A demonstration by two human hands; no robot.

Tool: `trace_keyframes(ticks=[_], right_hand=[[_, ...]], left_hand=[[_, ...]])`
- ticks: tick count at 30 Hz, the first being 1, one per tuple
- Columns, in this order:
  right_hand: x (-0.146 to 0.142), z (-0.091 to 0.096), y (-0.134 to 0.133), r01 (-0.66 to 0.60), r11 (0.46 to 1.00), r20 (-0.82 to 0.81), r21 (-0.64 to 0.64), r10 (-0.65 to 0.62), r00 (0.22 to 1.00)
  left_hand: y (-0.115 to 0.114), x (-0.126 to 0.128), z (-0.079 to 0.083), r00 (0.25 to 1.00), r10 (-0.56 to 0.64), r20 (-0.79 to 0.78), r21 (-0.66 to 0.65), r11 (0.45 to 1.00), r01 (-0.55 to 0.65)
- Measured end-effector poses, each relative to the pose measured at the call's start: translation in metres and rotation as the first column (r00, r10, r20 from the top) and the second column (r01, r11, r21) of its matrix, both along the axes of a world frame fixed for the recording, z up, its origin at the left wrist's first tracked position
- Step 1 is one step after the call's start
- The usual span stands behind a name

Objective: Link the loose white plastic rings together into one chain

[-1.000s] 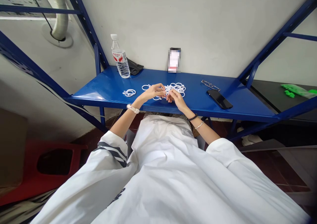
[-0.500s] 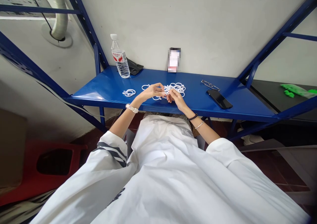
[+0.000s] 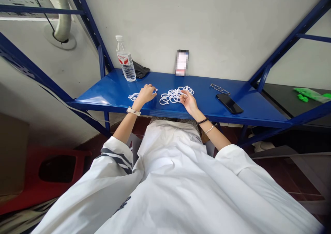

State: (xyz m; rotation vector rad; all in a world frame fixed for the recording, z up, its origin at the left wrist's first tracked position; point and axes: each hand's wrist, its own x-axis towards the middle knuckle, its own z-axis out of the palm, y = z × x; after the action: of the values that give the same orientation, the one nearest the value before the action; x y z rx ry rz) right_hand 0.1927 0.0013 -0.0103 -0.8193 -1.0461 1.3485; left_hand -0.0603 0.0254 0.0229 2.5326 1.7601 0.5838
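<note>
A loose pile of white plastic rings [image 3: 173,96] lies in the middle of the blue metal shelf [image 3: 108,90]. My right hand [image 3: 189,102] rests at the pile's right edge, fingers curled and pinching a white ring at their tips. My left hand [image 3: 145,93] is lowered on the shelf to the left of the pile, fingers curled over a white ring [image 3: 154,90] whose edge shows beside them. A small separate group of white rings [image 3: 133,96] lies just left of that hand.
A water bottle [image 3: 125,59] and a dark pouch [image 3: 141,70] stand at the back left. A phone propped on the wall [image 3: 182,62] is behind the pile. Glasses [image 3: 219,88] and a black phone [image 3: 229,103] lie to the right. Blue frame struts [image 3: 281,47] slant at both sides.
My hands were together over the pile, working a ring. They have parted: the left hand moved left toward the small group of rings, the right stayed by the pile.
</note>
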Motion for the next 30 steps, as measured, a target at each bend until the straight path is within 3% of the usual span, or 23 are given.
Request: trace_keyframes(ticks=[3, 9, 14, 20, 24, 30], right_hand=[[-0.002, 0.001, -0.002, -0.007, 0.999, -0.024, -0.032, 0.006, 1.0], [-0.002, 0.003, -0.006, -0.027, 1.0, 0.034, 0.005, 0.027, 0.999], [-0.002, 0.001, -0.006, -0.063, 0.997, 0.036, 0.046, 0.061, 0.997], [-0.004, -0.001, -0.008, -0.072, 0.993, 0.114, 0.097, 0.061, 0.992], [-0.005, -0.001, -0.009, -0.111, 0.985, 0.161, 0.13, 0.089, 0.983], [-0.008, -0.005, -0.007, -0.13, 0.975, 0.26, 0.181, 0.08, 0.962]], left_hand=[[0.001, -0.002, -0.009, 0.993, 0.06, -0.104, -0.01, 0.998, -0.061], [-0.001, 0.004, -0.012, 0.992, 0.082, -0.096, 0.026, 0.996, -0.08], [-0.001, 0.003, 0.001, 0.994, -0.113, -0.011, 0.007, 0.994, 0.113], [-0.018, 0.017, 0.024, 0.886, -0.433, 0.165, 0.014, 0.9, 0.437], [-0.032, 0.028, 0.033, 0.854, -0.498, 0.155, 0.046, 0.867, 0.497], [-0.037, 0.038, 0.032, 0.832, -0.546, 0.098, 0.018, 0.837, 0.547]])
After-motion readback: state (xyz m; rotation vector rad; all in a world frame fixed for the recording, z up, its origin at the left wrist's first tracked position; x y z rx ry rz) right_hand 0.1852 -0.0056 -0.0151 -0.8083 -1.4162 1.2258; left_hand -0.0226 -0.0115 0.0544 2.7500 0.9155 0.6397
